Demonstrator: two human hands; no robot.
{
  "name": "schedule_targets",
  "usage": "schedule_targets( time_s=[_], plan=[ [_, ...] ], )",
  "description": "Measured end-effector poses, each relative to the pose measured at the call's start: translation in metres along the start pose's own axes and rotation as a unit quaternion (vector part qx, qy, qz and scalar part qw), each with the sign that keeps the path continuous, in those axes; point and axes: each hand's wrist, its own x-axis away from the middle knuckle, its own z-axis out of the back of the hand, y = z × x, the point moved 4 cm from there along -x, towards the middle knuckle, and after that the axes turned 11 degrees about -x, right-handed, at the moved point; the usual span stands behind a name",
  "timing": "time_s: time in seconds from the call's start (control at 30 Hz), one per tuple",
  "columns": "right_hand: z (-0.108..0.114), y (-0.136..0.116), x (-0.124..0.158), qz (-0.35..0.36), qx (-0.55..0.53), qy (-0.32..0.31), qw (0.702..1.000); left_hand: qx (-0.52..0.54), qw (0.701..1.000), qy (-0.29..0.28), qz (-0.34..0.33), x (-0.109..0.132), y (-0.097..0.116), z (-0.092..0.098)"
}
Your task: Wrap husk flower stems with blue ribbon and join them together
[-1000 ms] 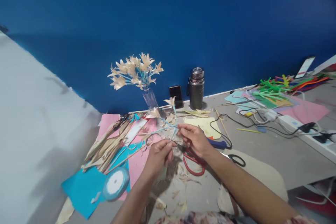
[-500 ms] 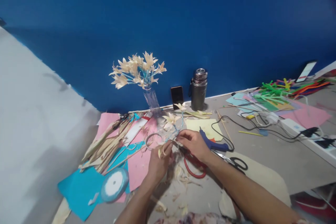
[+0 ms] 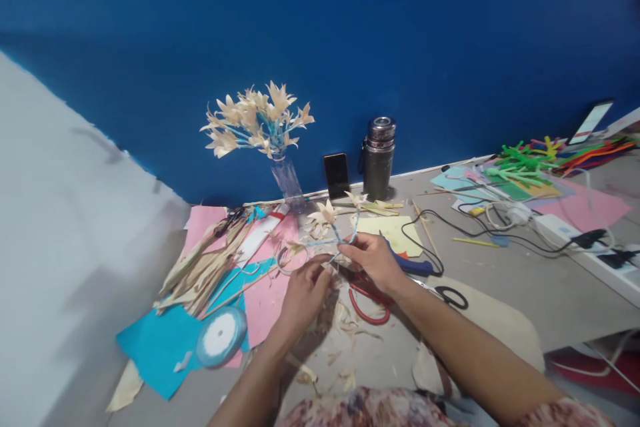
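My right hand pinches a small artificial flower spray, its thin stems wrapped in pale blue. Two cream flowers stand up above that hand, and another stem runs out to the left. Just below, my left hand has its thumb and fingers pressed together at the stems' lower end; the exact grip is partly hidden. Red-handled scissors or pliers lie under my right hand, their front part covered. To its right lies a blue glue gun, partly behind the hand.
A clear vase of similar flowers stands by the wall, near a phone and a steel flask. Dried husk strips, a ribbon roll and black-handled scissors lie around. Cables lead to a power strip.
The flower spray has turned and risen slightly, with a stem now pointing left. My right hand has shifted up a little, and my left hand's fingers have moved along the stem ends.
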Motion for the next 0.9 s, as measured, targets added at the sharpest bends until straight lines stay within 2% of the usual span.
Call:
schedule_targets(
  time_s=[0.17,0.3,0.43,0.57,0.73,0.9],
  plan=[
    [-0.002,0.007,0.001,-0.036,-0.115,0.004,0.993,0.012,1.000,-0.023,-0.006,0.001,0.012,-0.008],
    [-0.004,0.014,0.000,-0.061,-0.224,0.044,0.972,0.103,0.994,-0.010,0.044,0.009,0.017,-0.031],
    [-0.005,0.016,-0.002,-0.072,-0.235,0.051,0.968,0.182,0.980,0.002,0.086,0.014,0.013,-0.048],
    [-0.005,0.013,-0.003,-0.083,-0.228,0.023,0.970,0.173,0.981,-0.014,0.086,0.009,0.007,-0.039],
    [-0.009,0.011,-0.001,-0.093,-0.179,-0.062,0.977,0.105,0.992,0.005,0.068,0.006,0.006,-0.016],
    [-0.008,0.013,0.001,-0.077,-0.082,-0.048,0.992,0.057,0.997,0.009,0.054,0.006,0.004,-0.015]
  ],
)
